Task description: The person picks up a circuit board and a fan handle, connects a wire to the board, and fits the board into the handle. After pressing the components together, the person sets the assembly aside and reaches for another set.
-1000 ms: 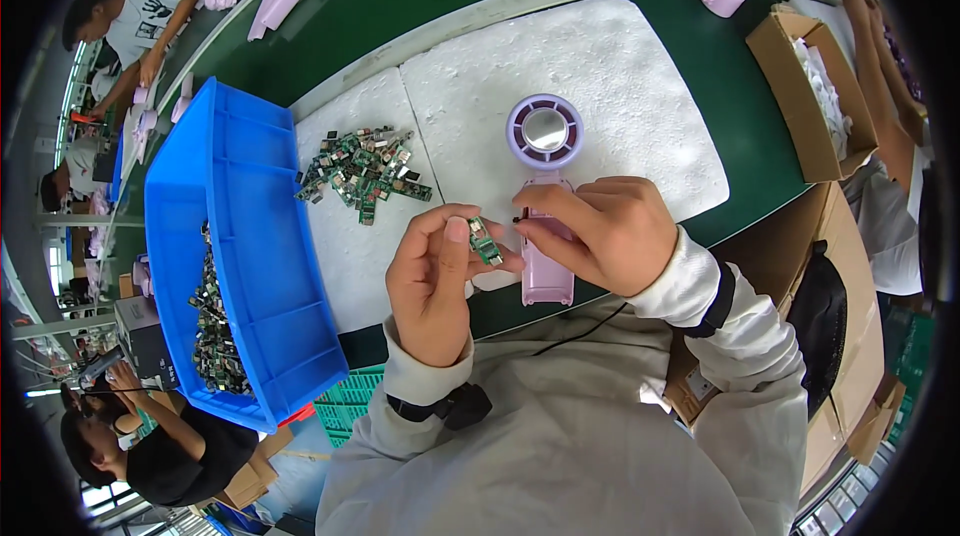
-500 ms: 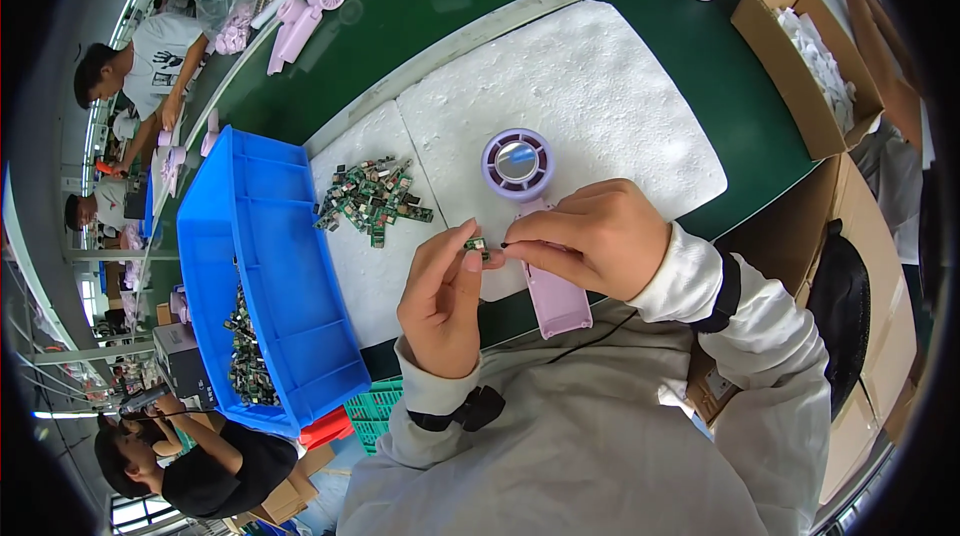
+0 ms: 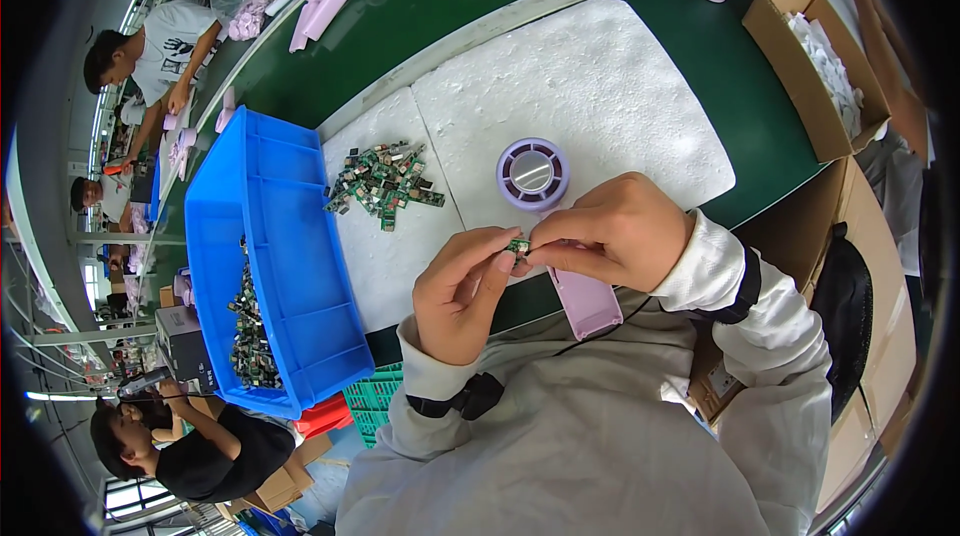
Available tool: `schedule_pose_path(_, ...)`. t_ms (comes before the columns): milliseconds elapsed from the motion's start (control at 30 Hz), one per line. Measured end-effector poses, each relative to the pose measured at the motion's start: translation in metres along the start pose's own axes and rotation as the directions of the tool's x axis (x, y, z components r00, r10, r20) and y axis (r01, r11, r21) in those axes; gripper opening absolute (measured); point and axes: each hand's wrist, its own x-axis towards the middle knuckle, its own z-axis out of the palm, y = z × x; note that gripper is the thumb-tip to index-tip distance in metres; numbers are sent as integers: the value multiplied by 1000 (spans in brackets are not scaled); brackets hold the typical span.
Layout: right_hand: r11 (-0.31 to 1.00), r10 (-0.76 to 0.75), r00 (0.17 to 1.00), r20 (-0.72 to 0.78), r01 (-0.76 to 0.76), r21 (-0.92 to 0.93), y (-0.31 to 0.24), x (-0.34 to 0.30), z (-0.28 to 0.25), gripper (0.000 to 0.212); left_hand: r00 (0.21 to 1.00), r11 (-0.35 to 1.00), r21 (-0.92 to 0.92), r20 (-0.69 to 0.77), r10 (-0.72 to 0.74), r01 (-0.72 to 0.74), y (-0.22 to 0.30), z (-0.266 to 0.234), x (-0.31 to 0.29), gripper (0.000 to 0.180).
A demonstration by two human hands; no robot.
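Observation:
Between the thumb and fingers of my left hand (image 3: 462,288) is a small green circuit board (image 3: 518,247). My right hand (image 3: 618,234) is closed in a pinch, its fingertips meeting the board's right edge. What it pinches is mostly hidden now; half a second ago a tiny dark piece showed there. Under my hands lies a pink handheld fan, with its round purple-rimmed head (image 3: 533,174) on the white foam sheet and its handle (image 3: 585,304) pointing toward me. My right hand covers the middle of the fan. A pile of similar boards (image 3: 384,182) sits left of it on the foam.
At the left stands a blue bin (image 3: 312,266) holding many boards. A cardboard box (image 3: 800,66) with white pieces is at the far right. More pink fans (image 3: 333,4) lie on the green bench beyond a pale rail. Co-workers sit along the left.
My hands have come together, the right fingertips now reaching the board. The whole view has shifted slightly, so the bench things appear a little further right.

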Motion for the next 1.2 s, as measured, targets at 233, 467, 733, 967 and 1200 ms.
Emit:
schedule_pose_path(233,1000,1,999,39,-2,13,-3,1,-7,14,998,998,54,49,-29,26,6,-4,0,29)
schedule_pose_path(467,996,-6,999,-40,10,93,-5,-2,5,15,994,988,-127,87,-73,84,0,-10,-2,29)
schedule_pose_path(733,946,260,965,-45,-245,213,-13,0,9,14,990,962,-253,120,-75,103,-4,-13,0,30)
schedule_pose_path(967,968,252,956,-147,-248,42,-17,-2,17,16,995,971,-227,-49,-91,78,-9,7,0,28)
schedule_pose_path(1200,978,210,975,74,-209,-26,-27,4,6,22,986,974,-206,-116,-117,92,-11,8,3,27)
